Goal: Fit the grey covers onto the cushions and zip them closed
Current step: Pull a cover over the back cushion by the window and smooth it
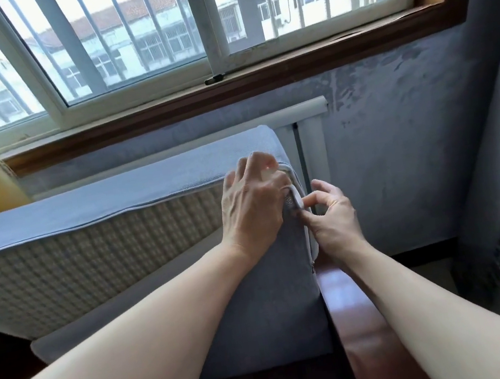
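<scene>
- Nearest me, both bare forearms reached forward over a dark red-brown wooden armrest on the right.
- My right hand sat just beside the cushion's right end, thumb and forefinger pinched together on the cover's pale edge there, the other fingers loosely curled; I couldn't make out a zip pull under them.
- My left hand lay over the upper right corner of the cushion, fingers curled over the cover's edge and gripping it.
- The grey cover sat over the cushion's top and right end; the cushion stood on edge on a grey seat pad, its checked beige face bare along the front below the piped edge.
- Behind it ran a white radiator against a blotchy blue-grey wall.
- Farthest, a barred window in a brown wooden frame.
</scene>
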The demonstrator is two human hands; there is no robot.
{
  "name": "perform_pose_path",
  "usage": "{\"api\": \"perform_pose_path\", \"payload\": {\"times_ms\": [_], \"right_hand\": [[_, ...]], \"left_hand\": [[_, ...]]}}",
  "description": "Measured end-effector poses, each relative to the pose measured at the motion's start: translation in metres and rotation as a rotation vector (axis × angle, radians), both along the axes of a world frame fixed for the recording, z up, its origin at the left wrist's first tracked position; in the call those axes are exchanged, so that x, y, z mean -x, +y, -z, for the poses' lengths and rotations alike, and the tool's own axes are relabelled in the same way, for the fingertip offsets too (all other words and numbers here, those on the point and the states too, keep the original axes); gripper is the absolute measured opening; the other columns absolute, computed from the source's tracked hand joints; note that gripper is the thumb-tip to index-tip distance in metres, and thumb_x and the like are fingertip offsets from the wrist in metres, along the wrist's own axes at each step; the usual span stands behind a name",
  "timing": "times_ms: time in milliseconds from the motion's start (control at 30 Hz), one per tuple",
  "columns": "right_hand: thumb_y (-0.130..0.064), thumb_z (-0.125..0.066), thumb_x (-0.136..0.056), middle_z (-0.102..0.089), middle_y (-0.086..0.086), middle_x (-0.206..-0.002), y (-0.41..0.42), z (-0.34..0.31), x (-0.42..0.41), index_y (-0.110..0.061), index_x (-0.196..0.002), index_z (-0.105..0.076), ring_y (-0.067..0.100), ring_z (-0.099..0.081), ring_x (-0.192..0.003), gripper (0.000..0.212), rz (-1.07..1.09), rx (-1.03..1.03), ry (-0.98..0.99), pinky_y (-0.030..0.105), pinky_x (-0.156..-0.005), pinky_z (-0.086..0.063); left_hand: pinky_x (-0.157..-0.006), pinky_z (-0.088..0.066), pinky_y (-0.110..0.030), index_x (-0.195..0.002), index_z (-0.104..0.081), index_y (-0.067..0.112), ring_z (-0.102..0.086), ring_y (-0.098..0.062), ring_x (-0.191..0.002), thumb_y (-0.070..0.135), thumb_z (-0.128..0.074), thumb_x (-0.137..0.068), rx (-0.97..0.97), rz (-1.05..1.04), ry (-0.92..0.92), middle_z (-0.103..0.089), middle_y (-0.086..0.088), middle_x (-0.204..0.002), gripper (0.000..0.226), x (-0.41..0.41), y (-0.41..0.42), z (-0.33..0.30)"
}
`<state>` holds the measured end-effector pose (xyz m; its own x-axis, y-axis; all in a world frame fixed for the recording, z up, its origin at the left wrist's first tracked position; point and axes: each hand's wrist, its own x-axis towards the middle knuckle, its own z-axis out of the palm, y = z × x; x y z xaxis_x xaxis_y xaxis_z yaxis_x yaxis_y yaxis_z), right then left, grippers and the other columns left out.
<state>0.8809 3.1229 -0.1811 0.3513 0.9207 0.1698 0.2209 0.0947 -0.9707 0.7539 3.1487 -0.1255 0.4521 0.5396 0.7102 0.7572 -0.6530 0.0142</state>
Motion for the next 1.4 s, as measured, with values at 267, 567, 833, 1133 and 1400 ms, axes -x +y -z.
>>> {"api": "perform_pose_path", "payload": {"times_ms": [267, 567, 833, 1133, 1400], "right_hand": [[-0.017, -0.071, -0.082, -0.060, -0.009, -0.127, 0.029, -0.001, -0.005, -0.015, -0.071, -0.066, 0.005, -0.057, -0.110, 0.012, 0.004, -0.067, 0.089, 0.016, -0.096, -0.039], [-0.019, -0.074, -0.080, -0.073, -0.004, -0.092, 0.042, -0.001, 0.006, -0.014, -0.078, -0.073, 0.009, -0.066, -0.081, 0.005, 0.168, -0.117, 0.183, 0.026, -0.082, -0.052], [-0.017, -0.072, -0.081, -0.067, -0.002, -0.065, 0.043, -0.001, 0.020, -0.015, -0.074, -0.071, 0.012, -0.059, -0.061, 0.007, 0.397, -0.159, 0.091, 0.024, -0.064, -0.047], [-0.012, -0.073, -0.078, -0.067, 0.000, -0.067, 0.049, 0.026, 0.019, -0.015, -0.070, -0.065, 0.016, -0.063, -0.064, 0.012, 0.441, -0.226, 0.245, 0.034, -0.068, -0.053], [-0.006, -0.055, -0.086, -0.073, -0.002, -0.081, 0.049, 0.094, 0.018, -0.025, -0.073, -0.070, 0.020, -0.067, -0.084, 0.028, 0.385, -0.062, 0.222, 0.041, -0.085, -0.053]], "left_hand": [[-0.089, -0.044, -0.053, -0.079, -0.069, 0.018, -0.060, -0.031, -0.105, 0.015, -0.059, -0.075, 0.094, -0.034, -0.024, -0.059, -0.013, -0.125, 0.011, -0.010, 0.024, -0.002], [-0.087, -0.044, -0.049, -0.080, -0.071, 0.021, -0.066, -0.020, -0.101, 0.023, -0.052, -0.083, 0.089, 0.008, -0.069, -0.069, -0.001, -0.111, 0.019, -0.009, 0.037, 0.000], [-0.064, -0.038, -0.029, -0.078, -0.071, 0.016, -0.063, -0.026, -0.079, 0.020, -0.057, -0.081, 0.114, 0.008, -0.122, -0.068, 0.001, -0.082, 0.014, -0.008, 0.048, -0.013], [-0.066, -0.017, -0.022, -0.077, -0.066, 0.013, -0.058, -0.022, -0.080, 0.022, -0.066, -0.083, 0.169, -0.013, -0.299, -0.065, 0.000, -0.082, 0.011, -0.017, 0.055, -0.012], [-0.068, -0.021, -0.023, -0.081, -0.066, 0.016, -0.059, -0.020, -0.084, 0.021, -0.064, -0.085, 0.109, 0.018, -0.272, -0.065, 0.004, -0.087, 0.007, -0.014, 0.058, -0.007]]}}
